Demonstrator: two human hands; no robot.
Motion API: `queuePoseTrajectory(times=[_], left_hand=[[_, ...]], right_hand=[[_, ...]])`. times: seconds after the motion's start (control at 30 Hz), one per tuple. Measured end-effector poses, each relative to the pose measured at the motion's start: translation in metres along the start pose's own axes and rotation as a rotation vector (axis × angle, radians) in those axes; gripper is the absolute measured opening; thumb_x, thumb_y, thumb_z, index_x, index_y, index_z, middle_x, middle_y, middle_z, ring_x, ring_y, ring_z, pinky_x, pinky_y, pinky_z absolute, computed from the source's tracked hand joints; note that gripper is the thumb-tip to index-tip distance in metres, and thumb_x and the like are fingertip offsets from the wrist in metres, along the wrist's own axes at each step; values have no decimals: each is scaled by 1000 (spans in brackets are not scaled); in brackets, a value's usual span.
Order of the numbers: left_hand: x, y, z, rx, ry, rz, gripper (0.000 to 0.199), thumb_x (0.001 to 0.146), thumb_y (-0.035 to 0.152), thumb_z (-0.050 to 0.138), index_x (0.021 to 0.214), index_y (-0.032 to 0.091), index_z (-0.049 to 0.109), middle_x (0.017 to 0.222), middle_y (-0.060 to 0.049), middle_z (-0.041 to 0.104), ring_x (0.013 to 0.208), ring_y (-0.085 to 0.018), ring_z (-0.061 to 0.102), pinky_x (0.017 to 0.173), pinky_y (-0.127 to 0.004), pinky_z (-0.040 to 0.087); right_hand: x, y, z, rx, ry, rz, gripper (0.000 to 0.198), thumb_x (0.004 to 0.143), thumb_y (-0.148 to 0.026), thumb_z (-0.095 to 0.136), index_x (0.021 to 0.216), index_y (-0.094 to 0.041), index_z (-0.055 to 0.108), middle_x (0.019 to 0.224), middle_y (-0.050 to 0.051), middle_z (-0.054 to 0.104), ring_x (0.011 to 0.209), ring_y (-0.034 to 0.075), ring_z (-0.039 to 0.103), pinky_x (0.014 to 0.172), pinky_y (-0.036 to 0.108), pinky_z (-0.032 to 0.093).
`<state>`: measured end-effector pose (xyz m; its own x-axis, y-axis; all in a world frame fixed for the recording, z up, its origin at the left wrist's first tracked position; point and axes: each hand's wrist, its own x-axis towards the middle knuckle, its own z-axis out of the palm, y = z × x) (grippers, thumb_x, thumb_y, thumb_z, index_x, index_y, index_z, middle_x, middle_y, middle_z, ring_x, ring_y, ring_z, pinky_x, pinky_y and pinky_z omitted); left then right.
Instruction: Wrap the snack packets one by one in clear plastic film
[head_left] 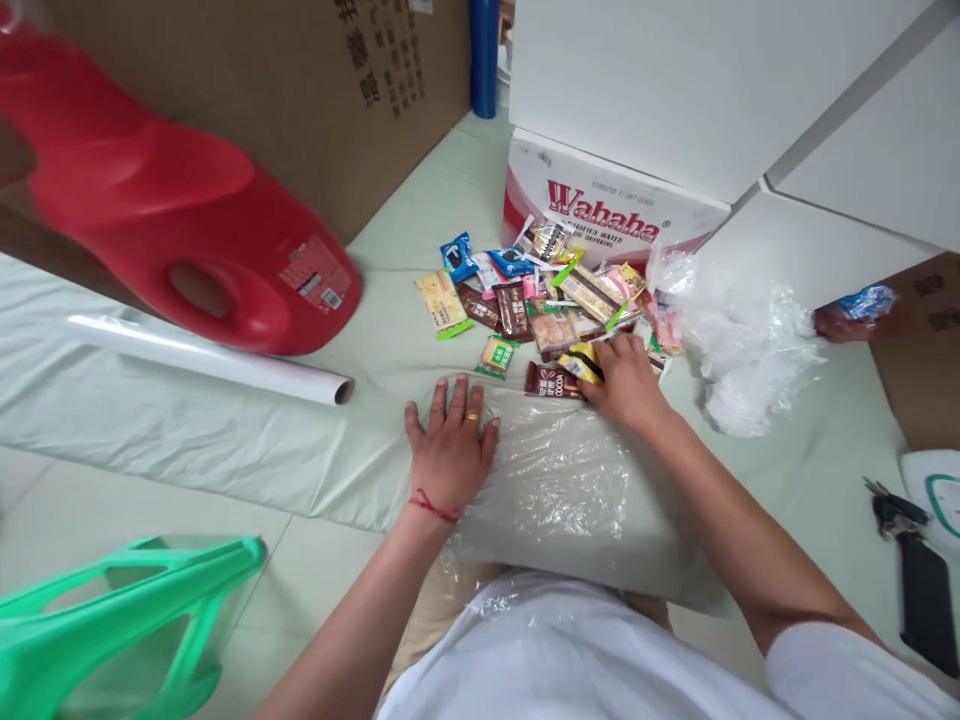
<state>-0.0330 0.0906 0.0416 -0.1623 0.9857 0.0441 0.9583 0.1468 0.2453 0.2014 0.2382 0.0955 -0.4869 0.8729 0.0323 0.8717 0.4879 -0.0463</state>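
- Left hand (450,440): spread flat, palm down, grasping nothing; clear plastic (562,480) at its four o'clock.
- Snack packets (555,328): heaped, at left hand's one o'clock.
- Right hand (626,385): fingers bent at yellow packet (580,363), ten o'clock; whether gripped, cannot tell.
- Crumpled plastic (750,340): right hand's two o'clock.

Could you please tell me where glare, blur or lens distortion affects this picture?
Head view: bright glints streak the clear plastic film; the red handled jug looks stretched toward the left edge, probably by the wide lens; the Wahaha carton's large lettering reads clearly, but the jug label's small print is too soft to read.
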Motion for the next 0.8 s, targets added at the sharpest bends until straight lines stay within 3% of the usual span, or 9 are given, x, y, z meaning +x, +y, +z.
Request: queuePoseTrajectory(times=[0.1,0.2,0.37,0.47,0.57,0.67,0.8], left_hand=[[0,0,0,-10,-5,-4,59,106,44,33,158,18,46,169,-12,38,159,-37,30,126,-72,13],[1,-1,0,-22,-2,-6,59,106,44,34,158,20,47,169,-12,38,159,-38,30,126,-73,13],[1,-1,1,-23,-7,-6,60,106,44,34,158,19,47,169,-13,38,158,-38,30,126,-74,12],[1,0,1,-17,0,-8,60,106,44,34,158,19,47,168,-13,39,158,-38,31,126,-73,12],[1,0,1,-10,3,-10,60,105,44,34,158,19,47,168,-12,39,158,-38,31,126,-73,12],[2,0,1,7,1,-9,60,106,44,34,158,18,47,168,-12,39,158,-38,31,126,-73,13],[1,-1,2,12,7,-7,60,106,45,34,157,18,47,168,-12,40,158,-37,32,126,-72,14]], right_hand=[[-33,12,-3,91,27,3,50,88,-46,70,126,-15,66,115,17,60,113,37,49,102,49,45],[-54,33,-4,103,120,101,54,88,-52,68,129,-18,64,117,17,59,116,38,49,103,52,44],[-55,66,-1,31,143,270,60,86,-56,70,131,-17,65,113,18,59,116,41,49,100,56,44],[-41,67,-9,67,57,138,69,83,-61,74,137,-18,63,124,20,58,123,42,47,104,56,43],[-11,54,-22,132,98,50,68,91,-60,67,144,-19,58,136,19,55,131,41,43,110,55,40],[35,37,-25,124,168,94,60,98,-48,58,147,-13,53,140,21,55,133,41,43,112,56,37],[79,13,-11,34,81,206,59,94,-41,65,140,-5,54,139,28,54,130,44,44,108,58,38]])
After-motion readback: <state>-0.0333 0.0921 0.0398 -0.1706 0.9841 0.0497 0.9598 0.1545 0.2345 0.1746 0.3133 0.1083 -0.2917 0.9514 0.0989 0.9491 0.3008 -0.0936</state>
